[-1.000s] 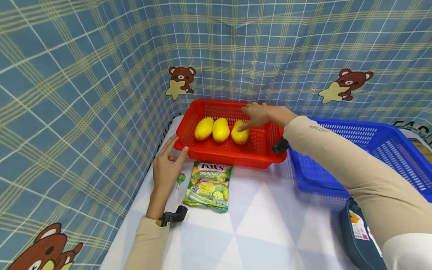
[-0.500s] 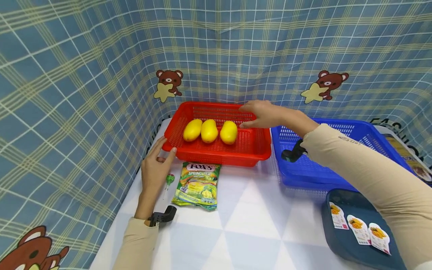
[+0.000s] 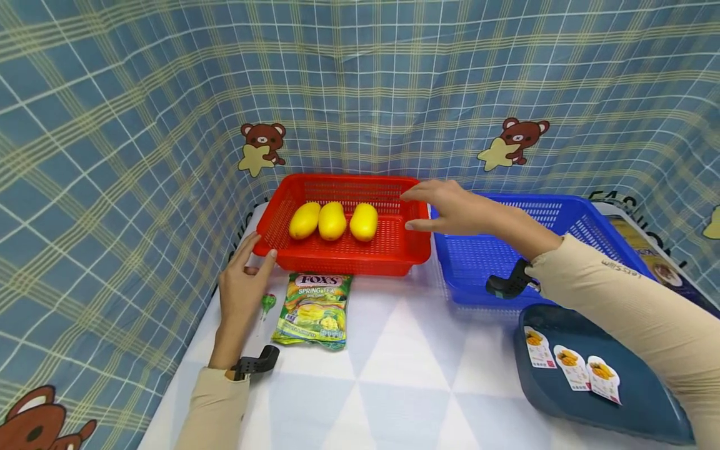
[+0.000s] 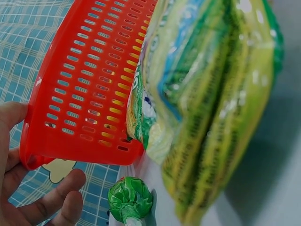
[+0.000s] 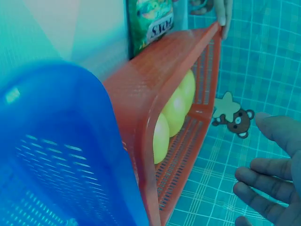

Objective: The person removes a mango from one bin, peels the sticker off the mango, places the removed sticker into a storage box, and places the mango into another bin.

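Red perforated plastic basket (image 3: 343, 250) holding three yellow oval fruits (image 3: 332, 220) lies long axis left to right, just ahead of the left hand (image 3: 243, 284), whose relaxed fingers touch its near-left corner without clasping it. Right hand (image 3: 450, 207) hovers spread and empty over its right rim, nearer the blue plastic basket (image 3: 568, 219).

Dark blue tray (image 3: 647, 400) cut off at lower right; its label print (image 3: 568, 362) illegible

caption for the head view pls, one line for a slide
Left hand touches the red basket holding three yellow fruits; right hand hovers open above its right rim.
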Motion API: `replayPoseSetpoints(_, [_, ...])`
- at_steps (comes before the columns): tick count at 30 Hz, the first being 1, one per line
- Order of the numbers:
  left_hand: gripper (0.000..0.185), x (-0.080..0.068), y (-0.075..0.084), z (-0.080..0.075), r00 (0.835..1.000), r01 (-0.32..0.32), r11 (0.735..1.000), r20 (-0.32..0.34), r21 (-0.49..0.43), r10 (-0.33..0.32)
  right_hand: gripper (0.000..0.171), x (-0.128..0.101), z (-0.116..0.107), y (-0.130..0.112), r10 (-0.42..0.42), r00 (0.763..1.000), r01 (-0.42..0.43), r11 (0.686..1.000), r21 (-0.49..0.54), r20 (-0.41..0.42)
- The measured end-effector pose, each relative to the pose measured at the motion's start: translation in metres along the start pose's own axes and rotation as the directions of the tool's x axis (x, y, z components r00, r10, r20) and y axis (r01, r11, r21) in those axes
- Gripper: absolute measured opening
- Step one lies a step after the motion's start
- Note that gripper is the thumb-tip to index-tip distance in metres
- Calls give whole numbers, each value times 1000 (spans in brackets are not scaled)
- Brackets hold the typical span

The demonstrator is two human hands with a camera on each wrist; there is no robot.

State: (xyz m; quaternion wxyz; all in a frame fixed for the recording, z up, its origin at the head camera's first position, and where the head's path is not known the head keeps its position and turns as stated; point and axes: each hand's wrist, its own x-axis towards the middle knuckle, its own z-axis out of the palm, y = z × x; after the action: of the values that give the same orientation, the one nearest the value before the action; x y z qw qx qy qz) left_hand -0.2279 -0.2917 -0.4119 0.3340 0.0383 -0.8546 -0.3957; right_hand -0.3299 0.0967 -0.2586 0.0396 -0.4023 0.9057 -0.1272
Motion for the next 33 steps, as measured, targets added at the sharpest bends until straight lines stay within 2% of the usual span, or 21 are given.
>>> replayPoseSetpoints(6, [52, -1, -1, 0, 1000, 12, 1000, -3, 8, -12, 58, -25, 4, 1, 38, 998, -37, 999, 30, -40])
replayPoseSetpoints(14, [52, -3, 0, 0, 1000, 28, 1000, 2, 9, -28, 55, -55, 12, 7, 35, 995, -30, 998, 57, -94])
replayPoseSetpoints(24, [53, -6, 2, -6, 996, 94, 994, 4, 63, -95, 54, -92, 23, 10, 36, 994, -27, 997, 76, -108])
replayPoseSetpoints(33, [53, -4, 4, -1, 997, 69, 996, 28, 54, -71, 54, -134, 27, 18, 78, 988, -68, 995, 78, -132])
